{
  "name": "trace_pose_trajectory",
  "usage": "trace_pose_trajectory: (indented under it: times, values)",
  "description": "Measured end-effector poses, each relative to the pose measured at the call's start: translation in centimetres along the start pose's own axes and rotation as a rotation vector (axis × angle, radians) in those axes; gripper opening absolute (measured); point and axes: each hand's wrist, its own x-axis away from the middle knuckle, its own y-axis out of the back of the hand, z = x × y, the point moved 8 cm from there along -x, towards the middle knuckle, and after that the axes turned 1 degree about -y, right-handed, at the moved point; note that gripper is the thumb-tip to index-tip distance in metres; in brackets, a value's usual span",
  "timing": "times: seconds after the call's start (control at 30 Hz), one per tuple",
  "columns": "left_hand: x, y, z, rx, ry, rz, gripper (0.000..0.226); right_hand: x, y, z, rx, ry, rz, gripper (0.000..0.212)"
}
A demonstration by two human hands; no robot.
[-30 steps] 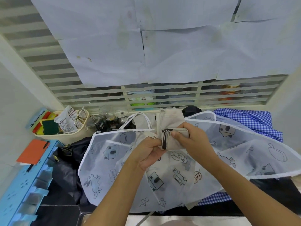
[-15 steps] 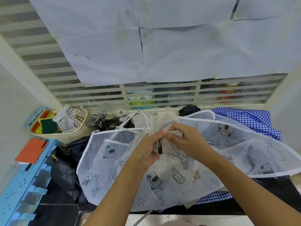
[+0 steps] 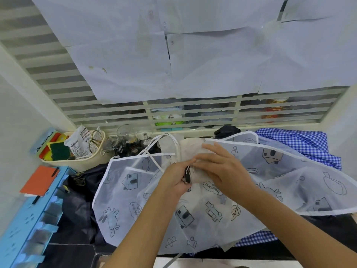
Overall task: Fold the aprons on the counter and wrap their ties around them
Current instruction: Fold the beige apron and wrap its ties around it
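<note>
Left hand point(image 3: 174, 183) gripping beige apron point(image 3: 193, 148), right hand point(image 3: 219, 168) covering most

Home kitchen counter: glassware point(image 3: 123, 133), scouring sponges point(image 3: 58, 150), louvred window point(image 3: 135, 113).

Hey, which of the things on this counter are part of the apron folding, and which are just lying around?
Job: beige apron bundle, gripped by left hand, right hand on it; white printed apron; blue checked cloth, probably an apron.
Lying about: tub of sponges; drinking glasses; orange notebook; blue rack.
</note>
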Motion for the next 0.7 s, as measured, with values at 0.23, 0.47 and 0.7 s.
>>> trace_pose_trajectory:
  times: [0.23, 0.47, 0.7]
  values:
    - [0.3, -1.0, 0.2, -0.047, 0.116, 0.035, 0.034, 1.3, -0.6, 0.5, 0.242, 0.311, 0.191, 0.049]
    - [0.6, -2.9, -0.3, 0.080, 0.125, 0.144, 0.020, 0.3, 1.3, -1.0, 0.032, 0.181, 0.118, 0.035]
    - [0.5, -4.3, -0.2, 0.110, 0.027, 0.270, 0.037, -0.2, 1.3, -4.8, -0.420, -0.409, 0.228, 0.028]
